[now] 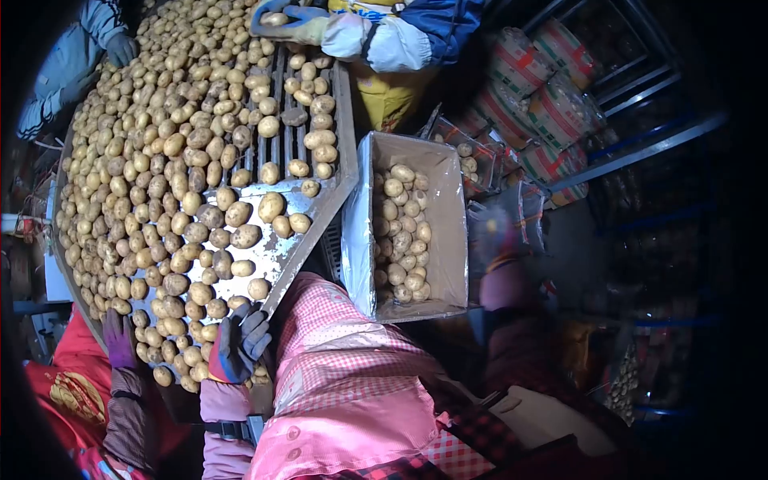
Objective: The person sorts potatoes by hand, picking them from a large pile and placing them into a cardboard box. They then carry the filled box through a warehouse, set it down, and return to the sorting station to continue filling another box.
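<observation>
My left hand [240,344], in a grey-blue and red glove, is over the lower edge of the metal sorting table [308,232], beside several potatoes [200,294]. Its fingers are apart and nothing shows in them. To the right of the cardboard box [446,200], my right hand [494,234] is smeared by motion, near a clear plastic-lined container [530,216]. Whether it holds anything cannot be made out. Inside the box, which has a plastic liner, several potatoes [404,240] are piled.
Co-workers' gloved hands are at the table's top left [122,50], top middle [292,24] and lower left [119,340]. Filled printed bags [560,112] are stacked at the upper right, near a metal bar [640,152]. A yellow sack [388,96] stands behind the box.
</observation>
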Motion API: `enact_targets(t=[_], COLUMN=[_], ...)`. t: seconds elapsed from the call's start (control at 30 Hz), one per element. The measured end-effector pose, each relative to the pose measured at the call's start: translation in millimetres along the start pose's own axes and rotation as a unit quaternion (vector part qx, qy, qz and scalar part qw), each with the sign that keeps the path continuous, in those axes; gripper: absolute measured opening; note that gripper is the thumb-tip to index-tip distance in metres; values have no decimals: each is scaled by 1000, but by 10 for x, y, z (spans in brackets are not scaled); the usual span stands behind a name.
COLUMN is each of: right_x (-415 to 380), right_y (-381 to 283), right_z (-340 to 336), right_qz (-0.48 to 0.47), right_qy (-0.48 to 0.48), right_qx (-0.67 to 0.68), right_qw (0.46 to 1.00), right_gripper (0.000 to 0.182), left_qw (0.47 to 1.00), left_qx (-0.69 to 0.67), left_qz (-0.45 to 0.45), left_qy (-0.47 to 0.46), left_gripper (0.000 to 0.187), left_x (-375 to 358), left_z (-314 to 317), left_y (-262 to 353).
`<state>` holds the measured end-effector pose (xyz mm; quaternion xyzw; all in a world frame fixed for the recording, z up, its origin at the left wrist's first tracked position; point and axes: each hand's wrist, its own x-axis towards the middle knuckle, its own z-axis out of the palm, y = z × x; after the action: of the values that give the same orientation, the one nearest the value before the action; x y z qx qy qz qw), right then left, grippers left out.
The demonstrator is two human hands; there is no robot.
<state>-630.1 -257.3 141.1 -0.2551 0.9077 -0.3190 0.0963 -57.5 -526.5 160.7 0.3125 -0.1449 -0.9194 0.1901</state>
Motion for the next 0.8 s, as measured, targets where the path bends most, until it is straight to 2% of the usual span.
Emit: enact_targets(t=[0.03,0.07,0.1,0.17,0.23,0.27,0.3,0.33,0.37,0.4,0.47,0.5,0.57,0.63,0.67,0.73,0.8], right_x=[374,192,-83,-10,278,365,452,259,132,37,394,331,150,29,8,-64,-369], right_y=[999,644,203,775,2097,1904,1482,254,-488,-1122,-999,-1336,-2034,-2466,-2649,-3016,-3401], right_z=[-168,-321,-485,-253,-4,153,217,328,432,545,1018,1127,1467,1788,1940,2262,2548], right_qz=[-80,-9,57,154,25,9,-13,18,-5,-12,-35,-48,-233,-307,-318,-406,-367], right_qy=[15,-20,-53,155,103,71,33,23,40,28,-37,-49,-114,-130,-140,-145,-194], right_qx=[-83,-230,-371,-186,-274,-279,-281,-28,-70,-52,45,42,-72,-129,-133,-258,-355], right_qw=[993,973,925,958,956,958,959,999,997,998,998,997,963,934,928,865,838], right_gripper=[52,57,62,84,77,69,62,45,38,42,52,52,59,69,69,81,87], left_qw=[1000,1000,1000,1000,1000,955,996,999,998,997,998,999,999,999,998,993,988], left_qx=[3,5,-3,2,11,-178,-26,21,31,31,15,-4,-21,-40,-53,-79,-102], left_qz=[1,2,3,18,15,-68,18,27,29,24,11,18,20,24,34,84,108], left_qy=[0,0,-3,-13,-19,-227,-85,-25,-43,-63,-55,-50,-35,-6,-1,39,53], left_gripper=[50,49,50,50,53,56,53,52,52,53,52,51,51,53,53,54,55], left_x=[-12,-28,-35,-58,-96,217,-55,-230,-338,-390,-578,-652,-824,-1046,-1140,-1313,-1463], left_z=[36,84,80,93,250,-397,-78,90,34,-72,-76,-157,-237,-289,-349,-464,-512], left_y=[9,19,18,-6,20,-179,-132,-91,-116,-178,-233,-297,-415,-531,-627,-813,-911])
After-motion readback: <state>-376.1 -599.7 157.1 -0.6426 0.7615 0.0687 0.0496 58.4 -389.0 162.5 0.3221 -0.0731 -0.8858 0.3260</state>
